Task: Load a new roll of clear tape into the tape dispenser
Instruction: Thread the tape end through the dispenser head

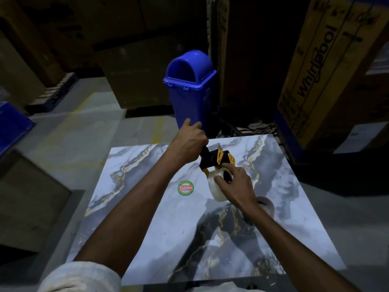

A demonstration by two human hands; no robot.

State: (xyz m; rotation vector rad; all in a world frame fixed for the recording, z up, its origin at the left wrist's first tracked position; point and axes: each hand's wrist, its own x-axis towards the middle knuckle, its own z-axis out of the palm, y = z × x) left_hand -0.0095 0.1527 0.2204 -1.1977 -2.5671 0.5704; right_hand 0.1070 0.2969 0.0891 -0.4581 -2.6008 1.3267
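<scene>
- Over the marbled table (147,207), seen from the head camera, both hands work well apart from the body, close to one another with the dispenser (216,160) between them.
- Left hand (189,142) is clamped round the dispenser's handle, holding the tool above the table.
- Right hand (235,182) grips the clear roll (214,187), thumb on its outer face and fingers at the core hole.
- Roll sits just below the black-and-yellow frame, touching or nearly touching it; whether it is seated on the hub I cannot tell.
- Step in hand, by my reading: fitting the roll onto the hub.
- Next move calls for pressing the roll square onto the hub, then leading the free end to the blade.
- Dispenser's long axis runs from the handle at upper left down to the roll at lower right; the core hole faces up toward the camera.
</scene>
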